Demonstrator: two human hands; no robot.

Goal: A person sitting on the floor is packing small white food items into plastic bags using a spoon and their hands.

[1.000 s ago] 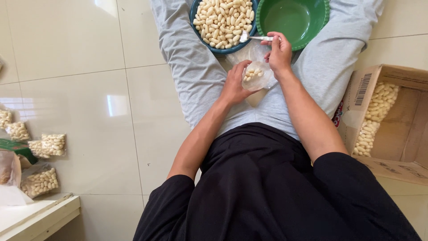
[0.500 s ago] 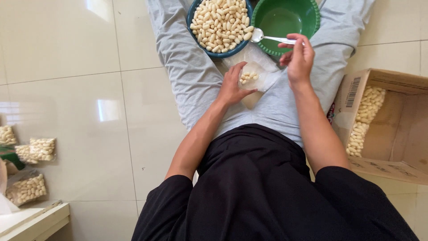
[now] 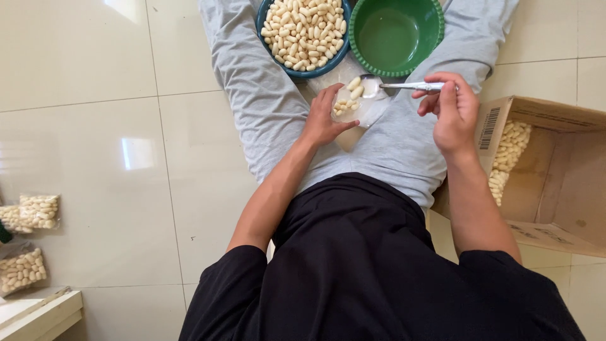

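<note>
My left hand (image 3: 323, 119) holds a small clear plastic bag (image 3: 353, 107) open on my lap; a few pale peanuts lie inside it. My right hand (image 3: 452, 108) grips a metal spoon (image 3: 394, 86) by its handle. The spoon's bowl carries a couple of peanuts right at the bag's mouth. Just beyond the bag, between my grey-trousered legs, sits a blue bowl (image 3: 271, 49) heaped with peanuts. An empty green bowl (image 3: 435, 38) stands to its right.
An open cardboard box (image 3: 555, 183) with a clear bag of peanuts (image 3: 508, 158) lies on the floor at right. Filled small packets (image 3: 38, 211) (image 3: 22, 270) rest on the pale tiles at left. A light wooden edge (image 3: 38, 316) shows at bottom left.
The spoon left the blue bowl, swung right over the green bowl, and now has come back loaded to the bag's mouth. My left hand kept the bag open throughout.
</note>
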